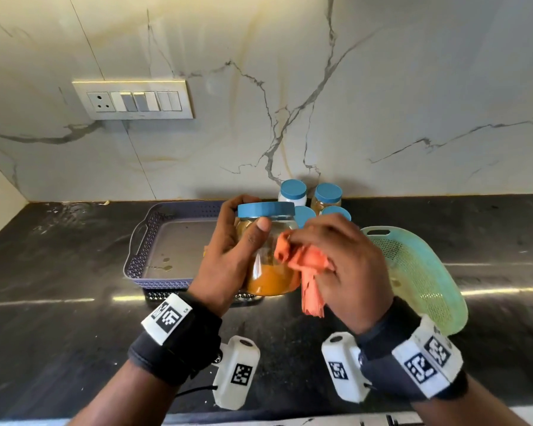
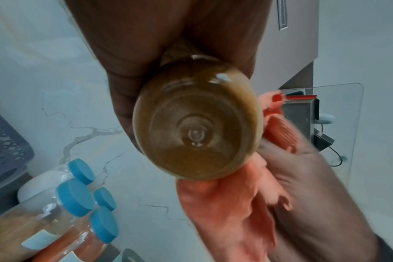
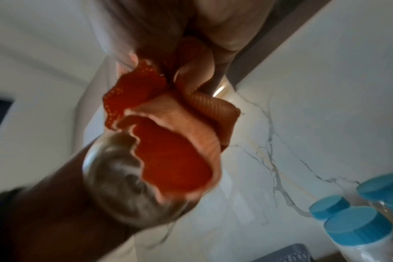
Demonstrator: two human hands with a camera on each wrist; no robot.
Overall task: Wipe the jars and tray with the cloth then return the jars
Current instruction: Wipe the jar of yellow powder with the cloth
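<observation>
My left hand (image 1: 228, 250) grips a clear jar (image 1: 270, 272) with a blue lid and orange powder, held in the air above the counter. From below, the jar's round base (image 2: 196, 124) fills the left wrist view. My right hand (image 1: 342, 256) holds a bunched orange cloth (image 1: 305, 262) against the jar's right side; the right wrist view shows the cloth (image 3: 168, 141) lying over the jar (image 3: 119, 180). The grey perforated tray (image 1: 142, 250) stands behind my left hand with small stains on its floor. Several other blue-lidded jars (image 1: 326, 195) stand by the wall.
A pale green perforated colander (image 1: 422, 278) lies on the black counter (image 1: 59, 256) at the right. The marble wall carries a switch plate (image 1: 133, 99) at upper left. The tray's right part is hidden by my hands.
</observation>
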